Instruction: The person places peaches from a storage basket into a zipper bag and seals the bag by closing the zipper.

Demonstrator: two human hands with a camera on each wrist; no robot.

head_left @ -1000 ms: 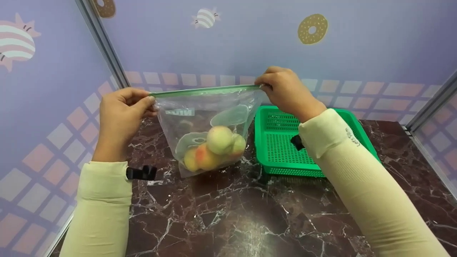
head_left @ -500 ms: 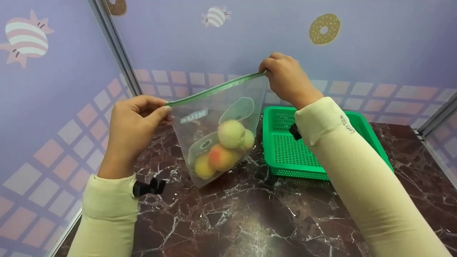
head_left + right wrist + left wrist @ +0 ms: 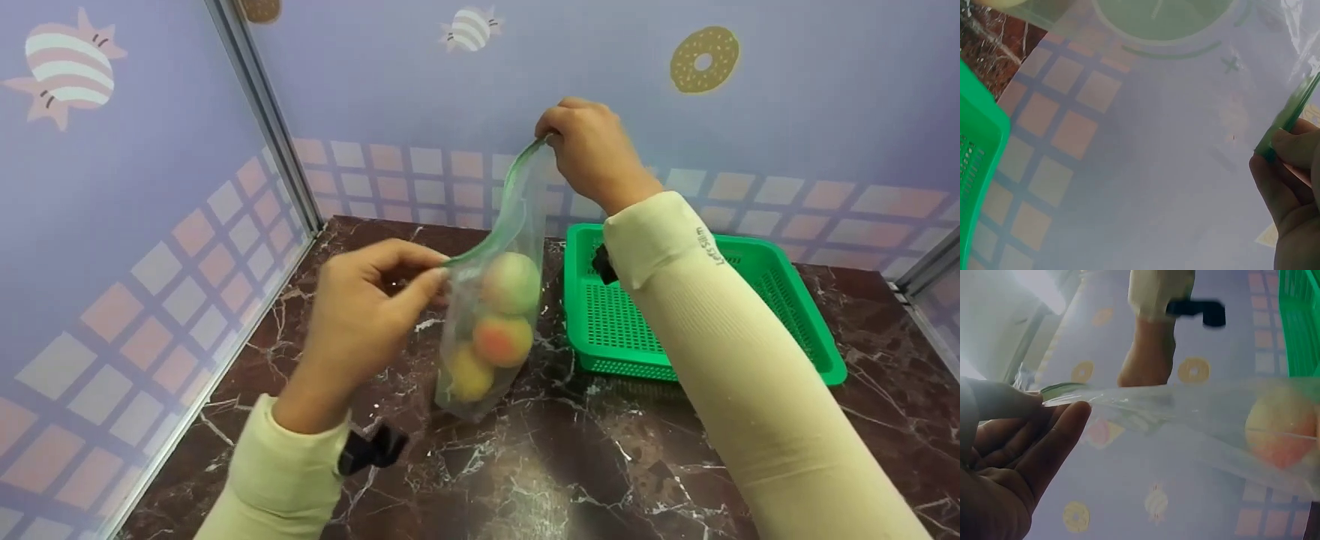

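A clear zip bag (image 3: pixel 525 217) with a green zip strip hangs between my two hands, several peaches (image 3: pixel 504 341) stacked inside it. My left hand (image 3: pixel 367 307) pinches the near end of the strip between thumb and fingers. Higher up and farther away, my right hand (image 3: pixel 596 154) pinches the other corner. In the left wrist view the bag's film (image 3: pixel 1202 405) stretches from the fingertips toward a peach (image 3: pixel 1280 427). The right wrist view has the green strip (image 3: pixel 1286 121) held between thumb and forefinger. Between the hands the strip bends in an S-curve.
To the right, a green plastic basket (image 3: pixel 615 360) sits on the dark marbled table (image 3: pixel 637 435), partly behind the right forearm. Patterned lilac walls (image 3: pixel 390 75) enclose the back and sides. A black mount (image 3: pixel 375 450) is strapped at the left wrist.
My left hand has moved right and nearer the body, and my right hand has risen slightly. The bag has swung from facing me broadly to nearly edge-on, its taut strip now slack and curved.
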